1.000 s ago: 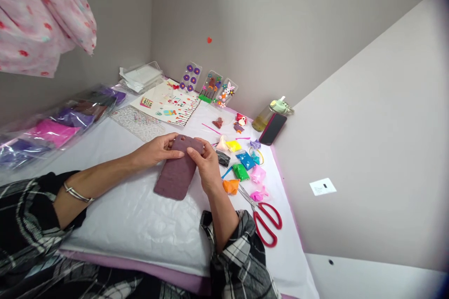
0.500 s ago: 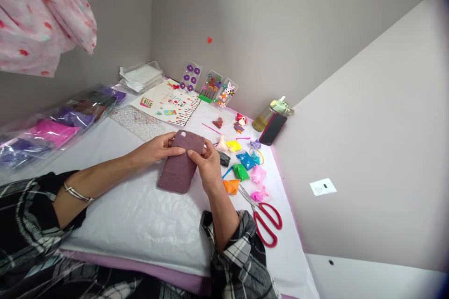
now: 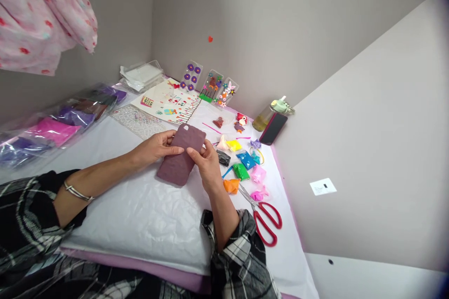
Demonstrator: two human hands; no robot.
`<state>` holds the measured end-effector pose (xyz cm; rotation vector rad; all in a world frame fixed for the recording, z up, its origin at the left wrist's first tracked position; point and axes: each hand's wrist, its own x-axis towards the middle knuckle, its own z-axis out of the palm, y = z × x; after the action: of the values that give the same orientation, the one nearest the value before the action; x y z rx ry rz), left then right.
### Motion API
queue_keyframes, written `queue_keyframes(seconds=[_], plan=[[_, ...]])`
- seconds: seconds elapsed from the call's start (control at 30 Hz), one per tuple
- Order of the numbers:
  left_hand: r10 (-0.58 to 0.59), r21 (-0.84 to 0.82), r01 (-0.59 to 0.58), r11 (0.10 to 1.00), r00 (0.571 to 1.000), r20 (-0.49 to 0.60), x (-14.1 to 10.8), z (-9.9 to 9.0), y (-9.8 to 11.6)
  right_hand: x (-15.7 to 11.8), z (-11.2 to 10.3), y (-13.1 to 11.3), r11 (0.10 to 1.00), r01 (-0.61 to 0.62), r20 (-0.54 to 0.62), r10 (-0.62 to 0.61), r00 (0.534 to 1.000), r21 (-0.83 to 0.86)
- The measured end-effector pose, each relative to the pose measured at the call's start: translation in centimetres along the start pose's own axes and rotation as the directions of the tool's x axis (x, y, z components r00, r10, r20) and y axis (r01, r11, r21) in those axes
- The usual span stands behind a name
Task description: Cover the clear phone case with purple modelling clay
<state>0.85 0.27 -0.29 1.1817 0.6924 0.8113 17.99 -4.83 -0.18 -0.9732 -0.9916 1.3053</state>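
Observation:
A phone case point(image 3: 178, 161) covered in dull purple-brown clay, with a small cutout near its top, is held tilted above the white-covered table. My left hand point(image 3: 162, 147) grips its left edge, thumb flat on the clay face. On the opposite edge, my right hand point(image 3: 206, 163) is closed with its thumb pressing the surface; the other fingers are partly hidden behind the case. Just right of my right hand lie small packets of clay: black point(image 3: 223, 158), green point(image 3: 241, 172), orange point(image 3: 231, 186), blue point(image 3: 246, 160) and yellow point(image 3: 233, 145).
Red-handled scissors point(image 3: 268, 224) lie at the right. A phone point(image 3: 273, 129) leans against a bottle point(image 3: 263, 119) by the wall. Decorated clear cases point(image 3: 191, 76) stand at the back, behind a drawing pad point(image 3: 161, 103). Bagged clay point(image 3: 58, 131) lines the left side.
The phone case has been raised slightly and turned a little clockwise, its upper end now further right. Both hands keep their hold on it.

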Motion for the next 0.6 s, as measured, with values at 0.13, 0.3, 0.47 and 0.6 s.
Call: queue_keyframes(seconds=[0.13,0.3,0.47,0.6], plan=[[-0.009,-0.008,0.009,1.000,1.000,0.001,-0.08,0.05,0.07,0.00,0.03,-0.17,1.000,0.031,-0.006,-0.031,1.000,-0.006],[-0.019,-0.009,0.019,1.000,1.000,0.024,-0.06,-0.16,0.07,0.12,-0.20,-0.25,0.999,0.044,-0.045,-0.045,0.998,-0.005],[-0.002,-0.001,0.003,1.000,1.000,0.006,0.04,-0.38,0.01,0.04,-0.05,-0.33,0.999,0.038,-0.010,-0.038,0.999,-0.012],[-0.047,-0.023,0.049,0.999,0.998,0.051,0.02,-0.31,-0.11,0.06,-0.12,-0.40,0.997,0.067,-0.063,-0.070,0.996,-0.046]])
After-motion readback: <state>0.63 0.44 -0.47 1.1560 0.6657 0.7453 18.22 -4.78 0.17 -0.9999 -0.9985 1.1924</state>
